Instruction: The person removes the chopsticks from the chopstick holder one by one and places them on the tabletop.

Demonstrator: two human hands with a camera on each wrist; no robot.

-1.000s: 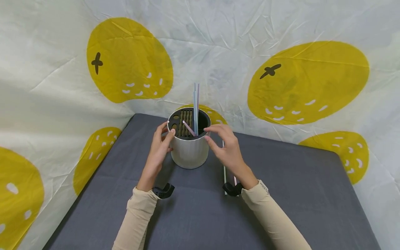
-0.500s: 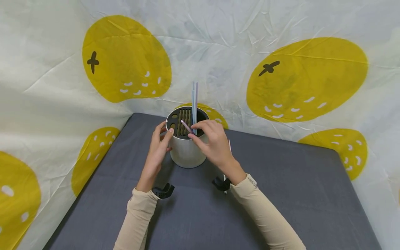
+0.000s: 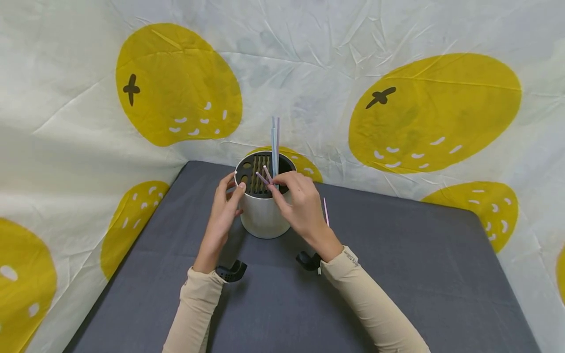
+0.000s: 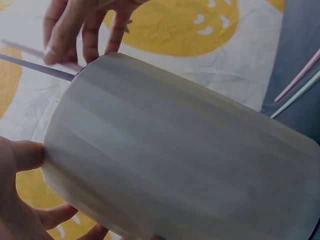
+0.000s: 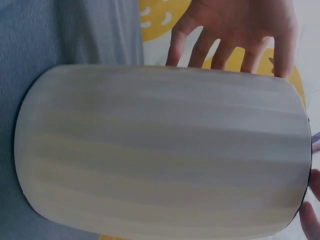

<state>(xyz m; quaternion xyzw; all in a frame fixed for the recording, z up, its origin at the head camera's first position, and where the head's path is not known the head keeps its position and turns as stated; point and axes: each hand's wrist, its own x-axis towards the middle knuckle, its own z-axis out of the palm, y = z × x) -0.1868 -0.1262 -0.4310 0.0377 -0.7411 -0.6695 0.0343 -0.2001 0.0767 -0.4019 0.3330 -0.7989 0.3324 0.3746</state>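
Observation:
A white cylindrical holder [image 3: 267, 215] with a black slotted insert stands at the back of the grey table [image 3: 397, 274]. My left hand [image 3: 234, 189] grips its left side, thumb on the rim. My right hand [image 3: 275, 188] reaches over the rim and pinches thin pink straws [image 3: 263, 176] that lean in the insert. Pale blue straws [image 3: 274, 139] stand upright in the holder. In the left wrist view the holder [image 4: 175, 160] fills the frame and the right fingers [image 4: 60, 45] pinch a purple straw [image 4: 35, 65]. The right wrist view shows the holder [image 5: 160, 150] with the left hand [image 5: 235, 30] behind it.
A loose pink straw [image 3: 325, 212] lies on the table just right of the holder; two straws [image 4: 300, 80] show there in the left wrist view. A white cloth with yellow fruit prints [image 3: 432, 113] hangs close behind and to the left.
My right hand moved left from beside the holder to over its rim and took hold of the leaning pink straws. The left hand stayed on the holder.

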